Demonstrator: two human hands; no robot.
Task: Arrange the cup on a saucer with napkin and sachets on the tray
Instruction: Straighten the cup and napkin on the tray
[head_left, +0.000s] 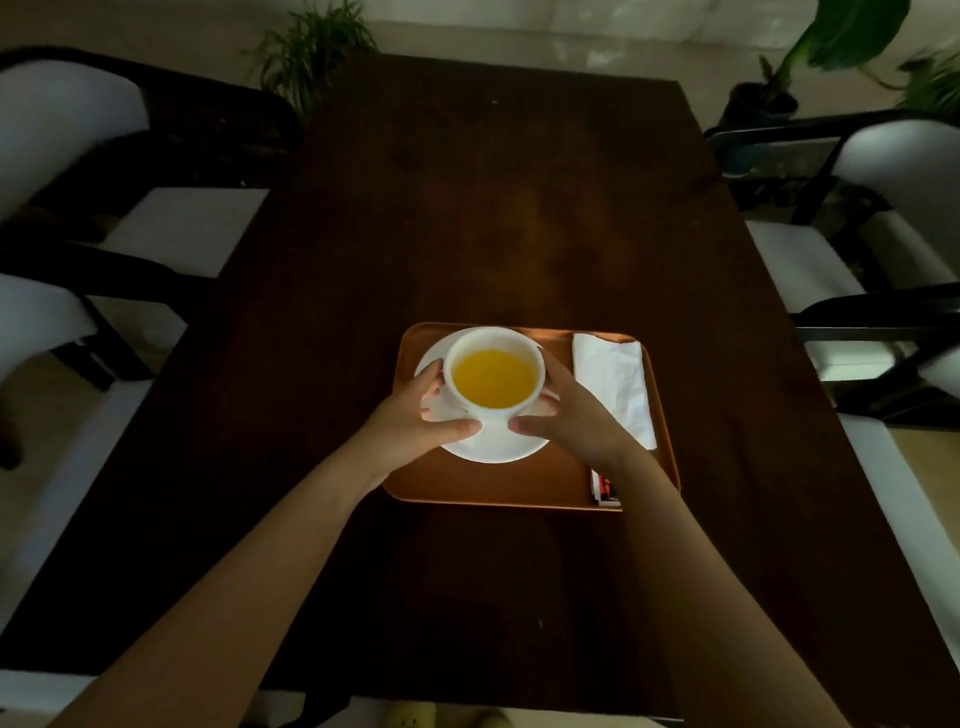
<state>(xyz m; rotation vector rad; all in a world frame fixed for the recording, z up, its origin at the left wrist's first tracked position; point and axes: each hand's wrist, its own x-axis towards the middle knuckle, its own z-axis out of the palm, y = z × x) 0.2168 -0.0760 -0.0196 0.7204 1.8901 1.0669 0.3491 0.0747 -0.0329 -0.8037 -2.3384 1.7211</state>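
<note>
A white cup (493, 340) filled with yellow-orange liquid stands on a white saucer (493, 449), on the left part of an orange-brown tray (519, 486). My left hand (415, 415) grips the saucer's left edge, thumb on the front rim. My right hand (574, 415) holds the saucer's right side, thumb on the front rim, fingers close to the cup. A folded white napkin (615, 379) lies along the tray's right side. Sachets (605, 491) with red and dark print peek out at the tray's front right corner, partly hidden by my right wrist.
The tray sits on a dark wooden table (493, 208). White-cushioned chairs stand on the left (171, 228) and right (810, 270). Potted plants stand beyond the far edge at the left (311, 47) and right (810, 57).
</note>
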